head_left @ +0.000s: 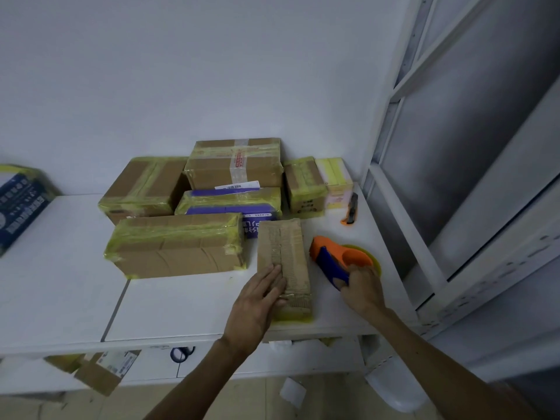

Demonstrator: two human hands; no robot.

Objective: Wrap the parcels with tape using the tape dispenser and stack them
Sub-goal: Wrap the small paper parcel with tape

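The left hand (260, 294) lies flat, fingers straight, on the brown parcel (288, 247) on the table (181, 307). Just right of that parcel, the right hand (362, 287) curls round the tape dispenser (336, 257), which apparently rests on the table.

Dim, even, bluish light; faint shadow lies beneath the left hand (257, 298). Right of the right hand (362, 287), straight lines bow; detail is soft throughout.

On the table (188, 307), a left hand (257, 301) rests on a narrow parcel (291, 253) near the front edge, a long parcel (175, 247) just to its left. To its right, a right hand (362, 287) holds the tape dispenser (336, 259), with a utility knife (351, 209) behind it. Against the wall (181, 71), a stacked parcel (233, 163) sits on a lower parcel (230, 201).
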